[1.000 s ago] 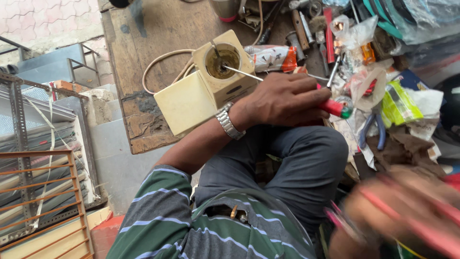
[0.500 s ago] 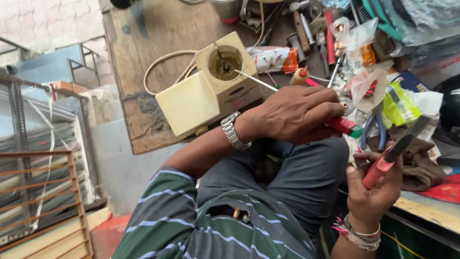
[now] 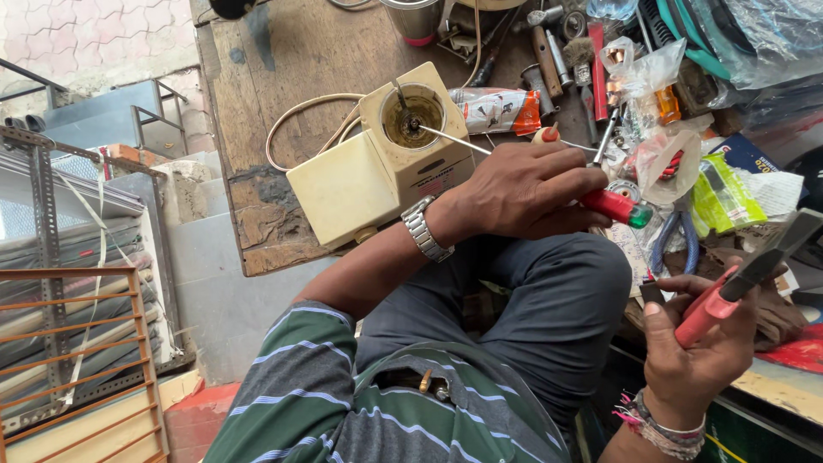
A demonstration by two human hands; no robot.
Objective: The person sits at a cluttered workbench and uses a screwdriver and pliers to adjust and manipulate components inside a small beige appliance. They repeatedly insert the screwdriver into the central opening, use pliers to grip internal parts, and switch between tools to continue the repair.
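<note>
Since the earlier frame, the right hand (image 3: 699, 343) has drifted rightward and its pliers (image 3: 737, 287) tilted higher. On the wooden surface (image 3: 291, 60) lies a cream mixer base (image 3: 377, 163), cord looped behind. A screwdriver (image 3: 613, 206) reaches into its round socket, the left hand (image 3: 523, 189) wrapped tight around the red handle. Right grip is closed on the red-handled pliers, near the knee.

Worn, rough wood, stained and chipped, on the surface (image 3: 283, 77); smooth matt cream plastic on the appliance housing (image 3: 360, 184); glossy translucent red plastic on the screwdriver handle (image 3: 613, 207); matt red rubbery grips on the pliers (image 3: 716, 304); polished metal links on the wristwatch (image 3: 424, 230); crinkled clear plastic bags (image 3: 664, 159).
</note>
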